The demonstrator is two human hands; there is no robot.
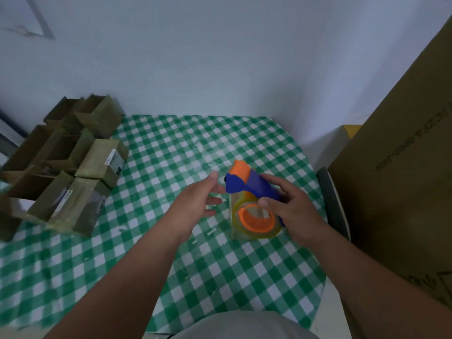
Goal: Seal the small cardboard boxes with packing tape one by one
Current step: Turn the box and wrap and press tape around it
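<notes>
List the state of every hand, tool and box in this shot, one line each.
Right hand: grips the tape dispenser's blue handle.
Left hand: open, fingers extended toward the dispenser.
Tape dispenser: held over the table, roll loaded.
Small cardboard boxes: clustered at left, several open-topped.

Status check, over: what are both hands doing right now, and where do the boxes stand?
Right hand grips tape dispenser. Left hand open, fingers beside it. Small cardboard boxes piled far left, untouched. Nothing in the way.
</notes>
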